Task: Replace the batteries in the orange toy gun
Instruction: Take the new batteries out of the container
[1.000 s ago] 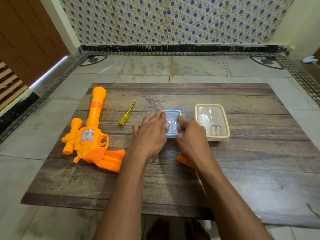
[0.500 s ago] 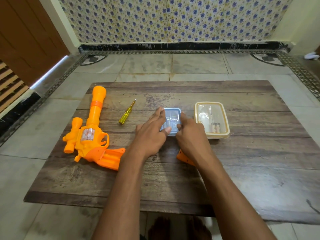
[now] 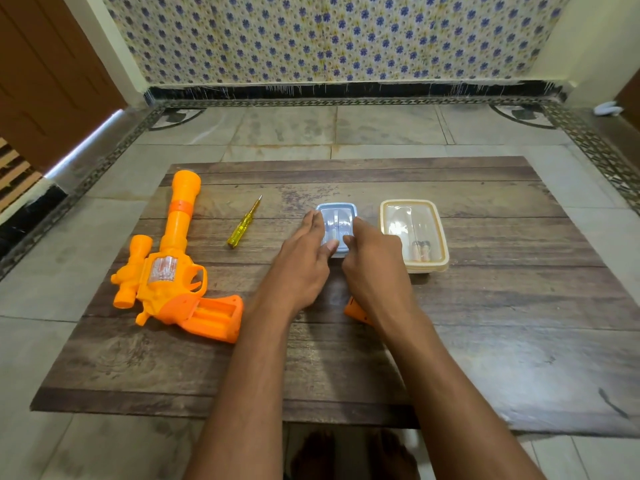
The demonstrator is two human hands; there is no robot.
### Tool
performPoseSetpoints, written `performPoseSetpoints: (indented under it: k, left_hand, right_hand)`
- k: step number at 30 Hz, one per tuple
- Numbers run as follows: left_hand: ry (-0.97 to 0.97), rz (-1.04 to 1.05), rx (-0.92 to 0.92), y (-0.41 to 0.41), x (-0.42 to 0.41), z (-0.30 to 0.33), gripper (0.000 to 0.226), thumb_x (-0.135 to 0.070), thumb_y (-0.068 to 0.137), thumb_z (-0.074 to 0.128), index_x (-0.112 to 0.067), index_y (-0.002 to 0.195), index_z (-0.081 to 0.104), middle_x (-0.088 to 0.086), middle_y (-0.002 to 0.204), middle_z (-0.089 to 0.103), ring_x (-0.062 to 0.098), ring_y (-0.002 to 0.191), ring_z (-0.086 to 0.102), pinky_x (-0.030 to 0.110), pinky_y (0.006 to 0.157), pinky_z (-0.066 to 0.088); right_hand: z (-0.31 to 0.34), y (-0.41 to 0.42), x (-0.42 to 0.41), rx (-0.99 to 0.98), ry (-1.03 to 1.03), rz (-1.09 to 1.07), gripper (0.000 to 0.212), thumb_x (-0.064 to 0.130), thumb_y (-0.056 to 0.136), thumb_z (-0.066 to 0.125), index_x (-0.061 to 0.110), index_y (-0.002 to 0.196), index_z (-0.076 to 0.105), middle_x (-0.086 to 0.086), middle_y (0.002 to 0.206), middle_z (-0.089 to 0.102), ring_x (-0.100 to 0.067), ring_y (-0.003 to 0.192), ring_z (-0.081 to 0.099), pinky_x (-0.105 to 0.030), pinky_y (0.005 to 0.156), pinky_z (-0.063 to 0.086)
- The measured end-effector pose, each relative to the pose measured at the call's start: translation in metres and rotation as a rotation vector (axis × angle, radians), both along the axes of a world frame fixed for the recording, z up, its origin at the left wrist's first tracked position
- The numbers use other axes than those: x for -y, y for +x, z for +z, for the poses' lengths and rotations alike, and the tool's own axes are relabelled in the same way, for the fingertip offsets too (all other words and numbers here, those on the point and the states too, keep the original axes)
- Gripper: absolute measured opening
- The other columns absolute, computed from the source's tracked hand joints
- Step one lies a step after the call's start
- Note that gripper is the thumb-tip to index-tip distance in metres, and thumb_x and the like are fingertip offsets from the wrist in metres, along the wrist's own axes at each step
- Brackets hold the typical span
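Observation:
The orange toy gun (image 3: 166, 268) lies on its side at the table's left, and the battery bay in its handle (image 3: 214, 315) is uncovered. A small clear box with a blue lid (image 3: 337, 220) sits mid-table. My left hand (image 3: 301, 265) holds its left side, fingers along the edge and thumb on the near rim. My right hand (image 3: 375, 268) grips its right side, thumb also on the near rim. An orange cover piece (image 3: 353, 311) peeks out from under my right wrist. Batteries (image 3: 420, 251) lie inside a cream container (image 3: 414, 233) just to the right.
A yellow screwdriver (image 3: 244, 223) lies between the gun and the blue box. The wooden table (image 3: 485, 341) is low and stands on a tiled floor. A patterned wall runs behind it, and a brown door is at the far left.
Both thumbs have drawn together on the near rim of the blue box. My left fingers have slid from the lid's top to its left edge. The gun and screwdriver have not moved.

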State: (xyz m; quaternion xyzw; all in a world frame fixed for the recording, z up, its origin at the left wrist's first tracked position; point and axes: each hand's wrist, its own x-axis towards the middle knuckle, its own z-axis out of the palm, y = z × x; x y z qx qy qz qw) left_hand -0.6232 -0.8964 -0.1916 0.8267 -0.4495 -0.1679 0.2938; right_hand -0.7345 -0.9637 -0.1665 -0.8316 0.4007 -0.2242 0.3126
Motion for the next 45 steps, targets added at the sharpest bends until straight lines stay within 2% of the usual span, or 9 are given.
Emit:
performPoseSetpoints:
  k: [2,9,13,18,23,29,34,39,45]
  left_hand:
    - [-0.006,-0.002,0.012,0.000,0.003,-0.003,0.062,-0.029,0.111,0.044,-0.011,0.165,0.020,0.001,0.174,0.014,0.014,0.160,0.012,0.034,0.131,0.014]
    - [-0.046,-0.009,0.039,-0.007,0.009,-0.003,0.060,-0.028,0.111,0.045,-0.008,0.164,0.024,0.007,0.173,0.018,0.017,0.160,0.014,0.027,0.128,0.011]
    - [-0.183,0.072,0.132,-0.021,0.016,0.010,0.049,-0.024,0.108,0.051,-0.005,0.154,0.046,0.011,0.166,0.036,0.026,0.151,0.037,0.029,0.122,0.026]
    - [-0.386,0.004,0.393,-0.048,0.031,0.017,0.025,-0.018,0.098,0.056,-0.009,0.114,0.073,0.008,0.111,0.073,0.034,0.105,0.063,0.049,0.089,0.052]
    - [-0.367,0.062,0.499,-0.068,0.041,0.020,0.011,-0.013,0.089,0.068,-0.011,0.096,0.076,0.009,0.075,0.071,0.037,0.076,0.062,0.043,0.062,0.052]
    - [-0.362,0.110,0.397,-0.077,0.045,0.020,0.009,-0.011,0.091,0.066,-0.008,0.095,0.073,0.017,0.077,0.070,0.040,0.074,0.064,0.047,0.060,0.055]
    - [-0.573,0.239,0.391,-0.085,0.046,0.022,0.009,-0.007,0.095,0.064,-0.008,0.098,0.073,0.011,0.082,0.071,0.032,0.077,0.065,0.043,0.065,0.052]
    - [-0.789,0.410,0.105,-0.079,0.041,0.026,0.019,-0.013,0.103,0.054,-0.008,0.115,0.067,0.000,0.105,0.073,0.014,0.087,0.067,0.020,0.074,0.052]
    - [-0.850,0.351,-0.694,-0.064,0.038,0.026,0.030,-0.031,0.109,0.044,-0.014,0.108,0.069,0.002,0.100,0.073,0.018,0.095,0.069,0.045,0.089,0.057]
  right_hand:
    - [0.002,-0.001,-0.001,0.009,-0.070,-0.003,0.014,-0.007,0.090,0.049,0.005,0.088,0.053,-0.014,0.090,0.065,-0.033,0.091,0.068,-0.036,0.067,0.052]
    - [0.005,-0.026,0.014,0.269,-0.415,-0.072,0.020,-0.014,0.080,0.062,-0.003,0.092,0.074,-0.016,0.085,0.075,-0.033,0.077,0.071,-0.040,0.067,0.055]
    - [0.002,-0.048,0.032,0.331,-0.476,-0.068,0.026,-0.015,0.077,0.064,-0.001,0.096,0.074,-0.014,0.095,0.076,-0.032,0.085,0.072,-0.046,0.070,0.060]
    - [-0.001,-0.069,0.047,0.273,-0.417,-0.276,0.021,0.002,0.084,0.069,0.003,0.104,0.074,-0.012,0.107,0.071,-0.029,0.097,0.067,-0.028,0.083,0.049]
    - [-0.012,-0.083,0.059,0.014,-0.158,-0.381,0.037,0.036,0.096,0.063,0.010,0.122,0.070,-0.014,0.108,0.073,-0.031,0.101,0.068,-0.041,0.084,0.056]
    - [-0.021,-0.086,0.069,0.029,-0.018,-0.325,0.031,0.033,0.097,0.057,0.010,0.083,0.073,-0.008,0.071,0.073,-0.027,0.076,0.071,-0.040,0.078,0.059]
    - [-0.019,-0.084,0.072,0.154,-0.060,-0.348,0.034,0.033,0.096,0.048,0.011,0.081,0.069,-0.007,0.077,0.070,-0.027,0.072,0.070,-0.046,0.071,0.059]
    - [0.004,-0.084,0.057,0.466,0.115,-0.244,0.021,0.018,0.104,0.057,0.011,0.099,0.076,-0.008,0.094,0.073,-0.019,0.057,0.071,-0.038,0.058,0.061]
    - [0.017,-0.074,0.036,0.622,0.301,-0.064,0.016,0.011,0.103,0.061,0.014,0.105,0.076,-0.012,0.100,0.074,-0.019,0.053,0.067,-0.030,0.054,0.056]
